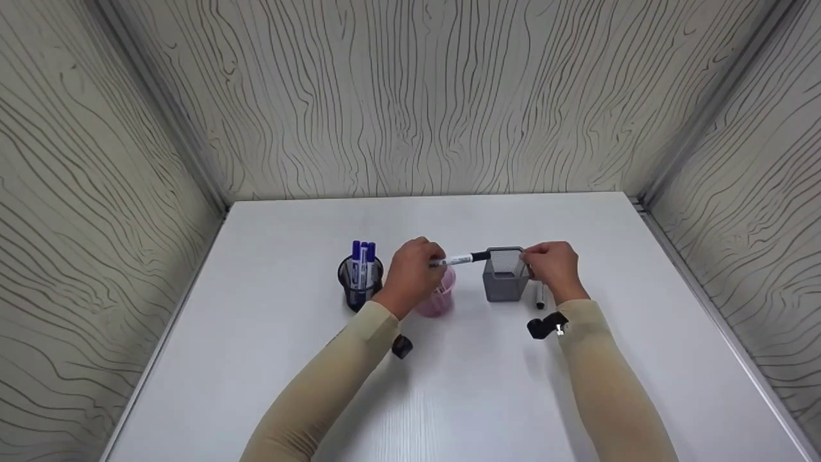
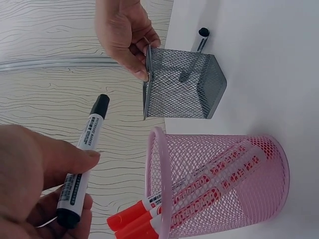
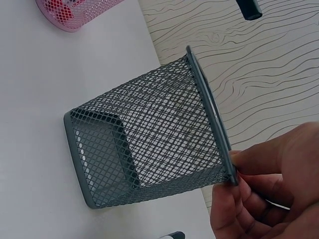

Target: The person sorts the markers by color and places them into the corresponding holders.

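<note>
My left hand (image 1: 414,273) pinches a black-capped whiteboard marker (image 2: 82,169) between thumb and fingers, above the pink mesh cup (image 2: 224,184). The marker's black cap points right, toward the square grey mesh pen holder (image 1: 505,282). At that holder's right rim, the thumb and fingers of my right hand (image 1: 555,266) grip the edge. The right wrist view shows the grey holder (image 3: 149,139) with nothing inside. Several red-capped markers (image 2: 142,224) lean in the pink cup.
Left of the pink cup stands a black mesh cup (image 1: 355,296) holding several blue-capped markers (image 1: 363,263). Another black-capped marker (image 1: 541,297) lies on the white table (image 1: 462,391) just right of the grey holder. Patterned panels (image 1: 410,96) enclose the table at the back and sides.
</note>
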### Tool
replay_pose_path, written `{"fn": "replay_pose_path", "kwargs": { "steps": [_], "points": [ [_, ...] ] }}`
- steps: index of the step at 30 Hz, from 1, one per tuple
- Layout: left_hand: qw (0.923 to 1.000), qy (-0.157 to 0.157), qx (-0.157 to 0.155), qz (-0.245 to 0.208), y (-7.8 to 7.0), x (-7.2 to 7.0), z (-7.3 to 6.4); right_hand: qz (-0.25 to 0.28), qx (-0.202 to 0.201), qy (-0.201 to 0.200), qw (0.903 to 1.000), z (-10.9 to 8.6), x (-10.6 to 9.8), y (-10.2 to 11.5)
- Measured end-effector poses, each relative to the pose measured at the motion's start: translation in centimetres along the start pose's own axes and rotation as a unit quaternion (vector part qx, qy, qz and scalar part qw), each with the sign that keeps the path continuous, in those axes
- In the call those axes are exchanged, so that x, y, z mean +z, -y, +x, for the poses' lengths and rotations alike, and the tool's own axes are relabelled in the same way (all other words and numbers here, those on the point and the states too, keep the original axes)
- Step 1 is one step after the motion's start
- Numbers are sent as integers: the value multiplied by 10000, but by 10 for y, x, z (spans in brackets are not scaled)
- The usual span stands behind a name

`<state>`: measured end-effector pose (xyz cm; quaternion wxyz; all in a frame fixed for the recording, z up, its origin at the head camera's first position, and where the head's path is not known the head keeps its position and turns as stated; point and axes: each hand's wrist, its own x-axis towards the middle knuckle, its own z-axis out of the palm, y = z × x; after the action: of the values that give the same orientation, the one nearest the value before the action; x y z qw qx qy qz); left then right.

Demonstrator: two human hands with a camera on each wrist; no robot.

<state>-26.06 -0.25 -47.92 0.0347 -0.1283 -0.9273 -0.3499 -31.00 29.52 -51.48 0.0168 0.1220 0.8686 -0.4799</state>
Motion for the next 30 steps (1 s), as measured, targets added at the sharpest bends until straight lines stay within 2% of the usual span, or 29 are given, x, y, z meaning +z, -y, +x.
{"fn": "replay_pose_path", "kwargs": {
  "steps": [5, 14, 24, 30],
  "points": [
    [9999, 117, 16, 91, -7, 7, 3, 3, 9, -23, 10000, -1, 0, 0],
    [9985, 112, 409, 353, -13, 19, 8, -19, 59, -27, 10000, -2, 0, 1],
    [9984, 495, 190, 214, -22, 25, 10, -122, 20, -107, 9999, -1, 2, 2],
    [9973, 442, 373, 458, -24, 29, 11, -79, 165, -22, 9998, -1, 2, 3]
  ]
}}
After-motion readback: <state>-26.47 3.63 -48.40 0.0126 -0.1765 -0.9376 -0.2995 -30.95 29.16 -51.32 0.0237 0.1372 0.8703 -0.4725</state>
